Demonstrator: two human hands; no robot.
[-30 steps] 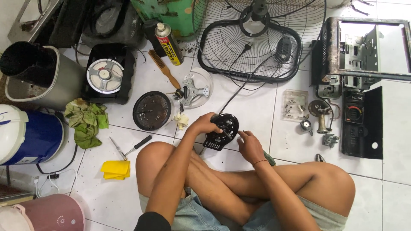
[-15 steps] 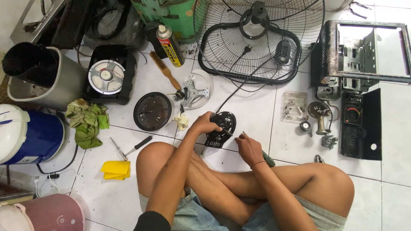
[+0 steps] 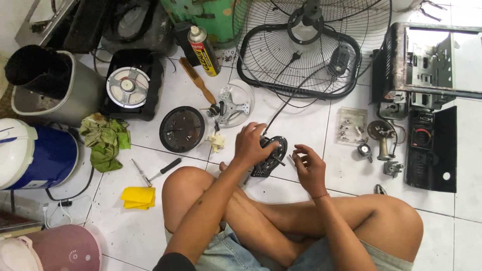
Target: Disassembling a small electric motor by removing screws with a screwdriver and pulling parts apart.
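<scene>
Head view: you sit cross-legged on the tiled floor (image 3: 311,125), and the fan motor (image 3: 271,156) rests on the tiles just in front of your shins. Your left hand (image 3: 251,144) is cupped over its near-left side, fingers curled around the rim and holding it down. Your right hand (image 3: 309,165) hovers just beside its right edge, fingers loosely bent and drawn toward each other; whether they pinch a screw or a small tool is too small to tell.

The motor is a round, black, slotted housing with a short shaft sticking out toward your right hand and a black cord (image 3: 296,95) running away to the fan grille (image 3: 301,55). It will likely feel dense and stiff for its size, heavy at the core. The plastic shell and vent ribs look the weaker parts, so grip the outer rim, as your left hand does, not the shaft or the cord. The cord may tug if you lift or turn it far.

A round black cover (image 3: 182,129) and a screwdriver (image 3: 161,169) lie well apart to your left.
</scene>
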